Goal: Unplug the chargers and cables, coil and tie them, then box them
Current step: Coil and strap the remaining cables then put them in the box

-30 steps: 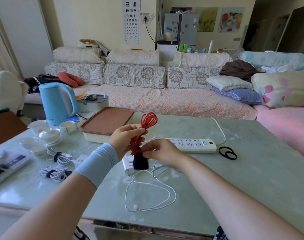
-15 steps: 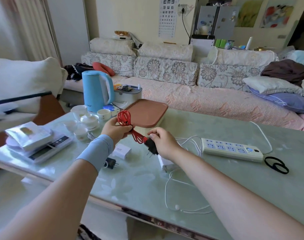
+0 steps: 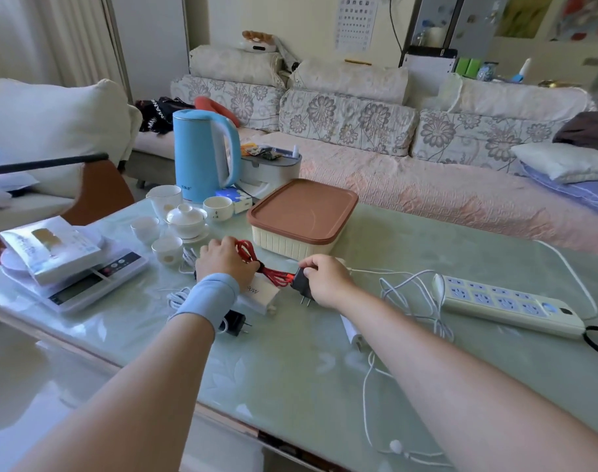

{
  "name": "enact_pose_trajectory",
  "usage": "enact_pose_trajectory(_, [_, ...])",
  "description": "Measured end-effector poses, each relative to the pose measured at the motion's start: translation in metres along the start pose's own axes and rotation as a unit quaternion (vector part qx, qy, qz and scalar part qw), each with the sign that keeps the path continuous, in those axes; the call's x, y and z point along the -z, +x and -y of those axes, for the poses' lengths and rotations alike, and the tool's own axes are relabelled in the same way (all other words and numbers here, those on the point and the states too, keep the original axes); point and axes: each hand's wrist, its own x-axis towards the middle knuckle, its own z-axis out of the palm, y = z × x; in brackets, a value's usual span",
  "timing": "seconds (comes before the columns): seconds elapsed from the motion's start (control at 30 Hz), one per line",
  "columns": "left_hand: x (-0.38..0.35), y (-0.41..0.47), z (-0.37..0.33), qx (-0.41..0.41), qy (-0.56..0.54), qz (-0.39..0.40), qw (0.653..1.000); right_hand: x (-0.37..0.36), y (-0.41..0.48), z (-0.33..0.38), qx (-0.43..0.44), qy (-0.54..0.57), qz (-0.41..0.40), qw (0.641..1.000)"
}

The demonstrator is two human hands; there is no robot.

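Both hands busy: left hand (image 3: pixel 224 264) grips coiled red cable (image 3: pixel 273 278); right hand (image 3: pixel 326 281) pinches its black charger (image 3: pixel 300 284), low over table (image 3: pixel 290 369) beside lidded box (image 3: pixel 301 216). Best keep loops pinched tight; lid must come off before boxing

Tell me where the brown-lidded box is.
In the head view, the box sits on the table just beyond the red cable, right of the blue kettle.

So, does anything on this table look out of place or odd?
Yes: a white cable lies uncoiled in loose loops beside the power strip, trailing toward the near edge of the table. Nothing looks spilled or broken.
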Motion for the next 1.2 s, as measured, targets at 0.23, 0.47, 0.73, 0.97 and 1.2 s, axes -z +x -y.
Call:
enact_pose_trajectory(0.23, [-0.005, -0.004, -0.011, -0.18, 0.071, 0.035, 0.98, -0.009, 0.001, -0.008, 0.053, -0.052, 0.016, 0.997])
enact_pose_trajectory(0.47, [-0.002, -0.02, -0.034, -0.142, 0.191, 0.1, 0.966, 0.023, -0.019, -0.013, 0.107, -0.075, 0.044, 0.991])
enact_pose_trajectory(0.73, [0.004, -0.068, -0.106, -0.214, -0.039, 0.187, 0.958, 0.113, -0.058, -0.033, 0.116, -0.061, -0.019, 0.991])
enact_pose_trajectory(0.97, [-0.008, -0.115, -0.147, -0.279, 0.175, 0.355, 0.875, 0.152, -0.11, -0.073, 0.048, -0.241, 0.121, 0.962])
enact_pose_trajectory(1.2, [-0.014, -0.127, -0.163, -0.25, 0.228, 0.298, 0.893, 0.168, -0.123, -0.101, 0.037, -0.274, 0.084, 0.957])
